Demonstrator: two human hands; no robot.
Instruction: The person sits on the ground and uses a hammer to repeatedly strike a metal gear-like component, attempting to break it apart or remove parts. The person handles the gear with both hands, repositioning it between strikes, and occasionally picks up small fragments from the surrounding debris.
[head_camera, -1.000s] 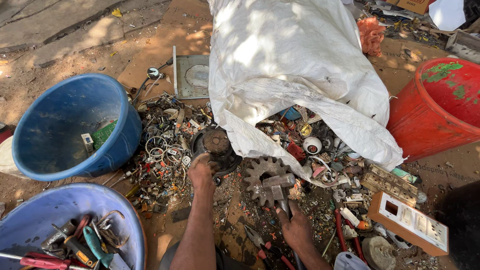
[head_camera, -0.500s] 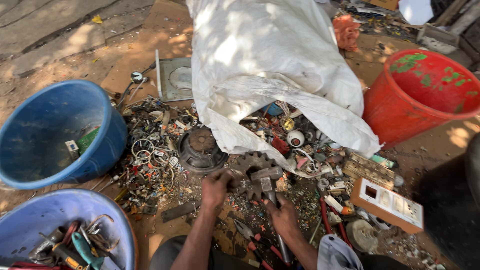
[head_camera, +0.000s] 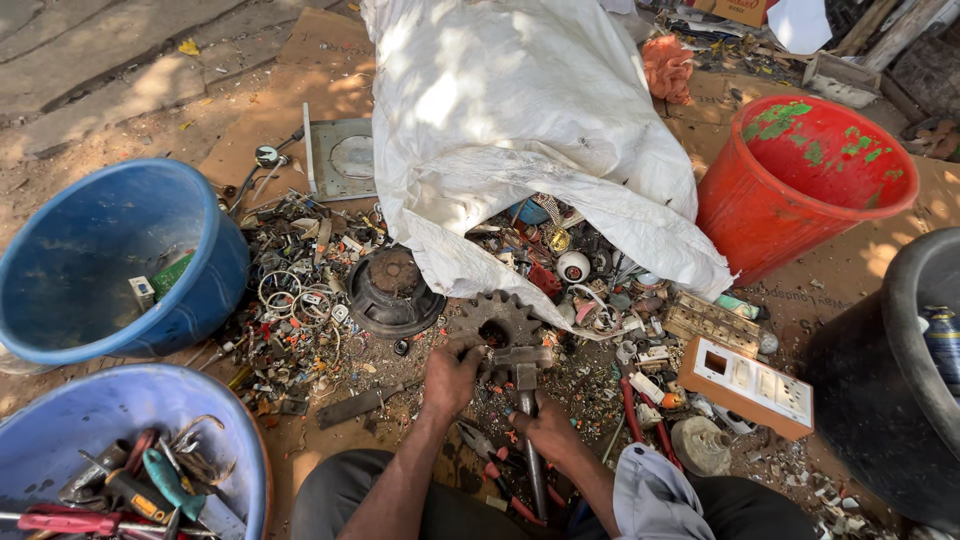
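My left hand (head_camera: 452, 375) grips the lower edge of a rusty toothed gear wheel (head_camera: 495, 318) lying in the scrap on the ground. My right hand (head_camera: 548, 428) holds the handle of a hammer (head_camera: 524, 368) whose metal head rests against the gear. A round dark speaker part (head_camera: 393, 290) lies just left of the gear. Pliers with red handles (head_camera: 500, 470) lie between my forearms.
A big white sack (head_camera: 520, 130) spills scrap behind the gear. A blue tub (head_camera: 215, 270) stands at left, and a second blue tub (head_camera: 110, 410) holds hand tools. A red bucket (head_camera: 745, 215) and black tub (head_camera: 895, 330) stand at right. An orange switch box (head_camera: 750, 385) lies nearby.
My left hand moved right from the round speaker part onto the gear wheel. My right hand stayed on the hammer, and the view shifted a little.
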